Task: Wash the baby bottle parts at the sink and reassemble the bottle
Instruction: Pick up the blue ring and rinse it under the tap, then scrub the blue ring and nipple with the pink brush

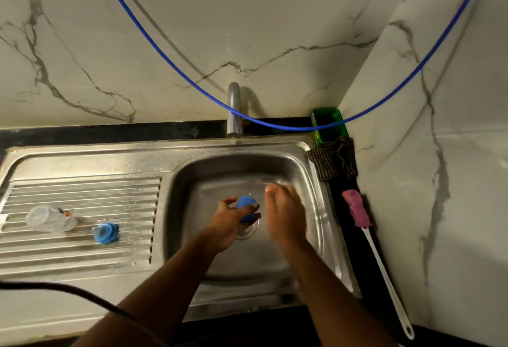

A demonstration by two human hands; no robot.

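Over the steel sink basin (302, 170), my left hand (229, 223) grips a blue bottle part (246, 203), fingers curled round it above the drain. My right hand (284, 214) hovers just to its right with fingers extended and blurred, holding nothing. On the ribbed drainboard (82, 253) at the left lies the clear bottle body (50, 219) on its side. A blue ring-shaped part with a clear piece (105, 233) lies beside it.
The tap (234, 110) stands behind the basin. A long white bottle brush with a pink sponge head (357, 209) lies along the right counter edge. A green box (328, 125) and a dark checked cloth (334, 161) sit in the corner. A blue hose (165, 52) hangs across the marble wall.
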